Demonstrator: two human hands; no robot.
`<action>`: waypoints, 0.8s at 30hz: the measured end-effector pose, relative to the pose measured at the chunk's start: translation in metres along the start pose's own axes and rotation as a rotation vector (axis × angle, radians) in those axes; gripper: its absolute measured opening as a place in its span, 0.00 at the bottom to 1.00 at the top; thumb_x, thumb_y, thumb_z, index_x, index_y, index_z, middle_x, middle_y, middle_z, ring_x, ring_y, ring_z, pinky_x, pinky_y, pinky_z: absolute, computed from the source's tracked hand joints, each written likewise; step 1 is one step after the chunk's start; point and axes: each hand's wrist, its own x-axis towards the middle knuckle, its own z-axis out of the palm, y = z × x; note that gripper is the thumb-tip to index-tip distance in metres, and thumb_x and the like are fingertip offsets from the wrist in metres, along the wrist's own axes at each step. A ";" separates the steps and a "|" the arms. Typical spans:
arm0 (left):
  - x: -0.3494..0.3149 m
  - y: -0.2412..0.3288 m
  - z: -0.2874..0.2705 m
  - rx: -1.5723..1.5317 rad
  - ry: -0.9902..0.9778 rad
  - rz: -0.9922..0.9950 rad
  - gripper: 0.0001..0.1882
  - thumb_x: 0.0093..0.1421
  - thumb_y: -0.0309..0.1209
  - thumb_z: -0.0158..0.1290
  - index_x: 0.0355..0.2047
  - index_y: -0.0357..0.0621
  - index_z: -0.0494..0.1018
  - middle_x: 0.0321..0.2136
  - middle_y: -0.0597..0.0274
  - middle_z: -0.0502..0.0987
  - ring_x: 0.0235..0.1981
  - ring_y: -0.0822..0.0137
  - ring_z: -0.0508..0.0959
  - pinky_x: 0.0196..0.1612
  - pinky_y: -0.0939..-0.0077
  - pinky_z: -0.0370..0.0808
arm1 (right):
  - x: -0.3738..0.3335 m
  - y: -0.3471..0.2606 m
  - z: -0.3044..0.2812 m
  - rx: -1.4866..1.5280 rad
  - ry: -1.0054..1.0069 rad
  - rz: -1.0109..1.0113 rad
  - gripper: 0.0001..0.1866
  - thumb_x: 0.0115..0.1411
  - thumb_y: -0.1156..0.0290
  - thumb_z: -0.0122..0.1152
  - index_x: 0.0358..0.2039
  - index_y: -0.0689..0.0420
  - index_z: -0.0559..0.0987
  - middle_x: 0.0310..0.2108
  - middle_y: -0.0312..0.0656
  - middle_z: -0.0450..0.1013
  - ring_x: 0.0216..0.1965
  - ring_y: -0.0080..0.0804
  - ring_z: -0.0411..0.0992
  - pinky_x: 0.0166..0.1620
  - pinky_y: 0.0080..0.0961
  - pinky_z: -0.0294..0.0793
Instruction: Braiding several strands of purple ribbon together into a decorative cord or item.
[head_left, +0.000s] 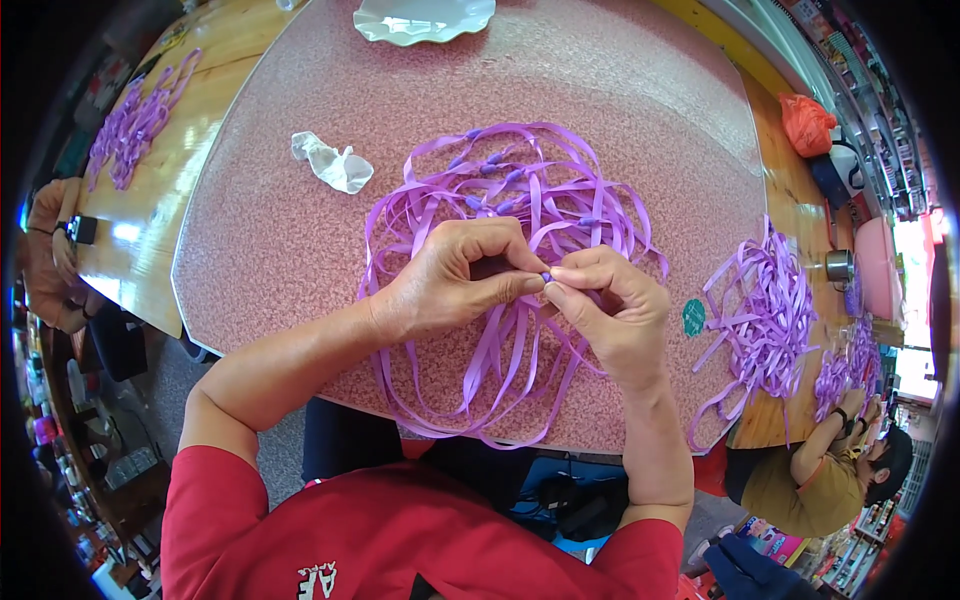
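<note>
Above a loose heap of purple ribbon lanyards, my two hands meet fingertip to fingertip. My left hand pinches a small purple clasp between thumb and index finger. From the other side my right hand pinches the same small piece, its remaining fingers curled. Most of the clasp is hidden by the fingertips. Several darker purple clasps show on the ribbons beyond my hands. Ribbon loops spread under both wrists and down to the table's near edge.
The heap lies on a pink speckled tabletop. A crumpled white tissue is at left, a white scalloped dish at the far edge. More lanyards pile at right and others far left. Another person works at lower right.
</note>
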 end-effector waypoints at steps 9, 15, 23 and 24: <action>-0.002 -0.002 0.005 0.230 0.036 0.223 0.06 0.53 0.20 0.61 0.31 0.36 0.75 0.25 0.59 0.74 0.26 0.68 0.75 0.27 0.77 0.70 | 0.001 -0.005 -0.001 0.276 0.014 0.246 0.06 0.54 0.83 0.63 0.34 0.66 0.80 0.34 0.44 0.75 0.33 0.27 0.77 0.35 0.22 0.80; -0.003 -0.002 0.006 0.460 0.092 0.441 0.11 0.50 0.18 0.60 0.34 0.37 0.74 0.24 0.56 0.73 0.23 0.62 0.77 0.23 0.73 0.71 | 0.001 -0.002 0.003 0.416 0.094 0.419 0.05 0.55 0.80 0.64 0.34 0.63 0.81 0.31 0.44 0.77 0.28 0.24 0.75 0.32 0.24 0.81; 0.000 -0.008 0.007 0.515 0.155 0.429 0.12 0.49 0.16 0.60 0.35 0.37 0.74 0.26 0.55 0.73 0.24 0.61 0.77 0.24 0.73 0.72 | 0.000 0.012 0.011 0.439 0.160 0.381 0.07 0.58 0.77 0.64 0.37 0.61 0.79 0.29 0.37 0.76 0.25 0.16 0.70 0.27 0.14 0.75; 0.000 -0.009 0.007 0.492 0.148 0.414 0.12 0.50 0.16 0.60 0.35 0.38 0.74 0.27 0.55 0.73 0.26 0.62 0.77 0.25 0.73 0.72 | 0.000 0.013 0.011 0.432 0.159 0.364 0.06 0.58 0.77 0.64 0.37 0.61 0.78 0.28 0.36 0.75 0.25 0.16 0.70 0.26 0.13 0.73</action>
